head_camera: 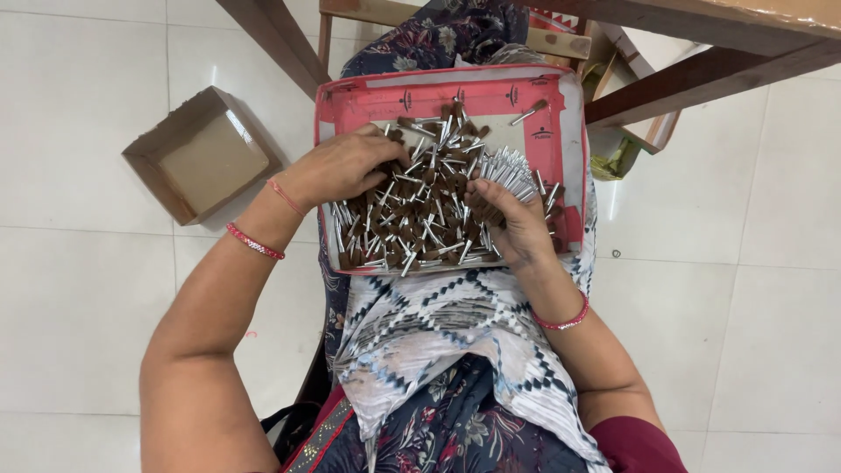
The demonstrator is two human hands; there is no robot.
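A person is sitting on a white tile floor (79,307) w/ a red tray (561,131) resting on their lap. The tray is sitting on a patterned cloth (438,324) that is covering the knees. A brown table (701,44) is standing just past the tray at the top. An open box (197,153) is lying on the floor, well apart from the tray, to the left.

The tray is holding a big pile of pins (420,206), small silver sticks w/ brown tips, all mixed up.

The left hand (342,166) is lying palm down on the left part of the pile. Its fingers are bent & pressing into the pins; can't tell if it is gripping any. The left arm is coming in from the lower left w/ red bangles (254,241) on the wrist.

The right hand (517,223) is closing around a bunch (508,171) of pins, at the right part of the tray. The silver ends are fanning out above the fingers, lined up side by side. The right wrist is bending up from the lower right & wearing a red bangle (565,320) too.
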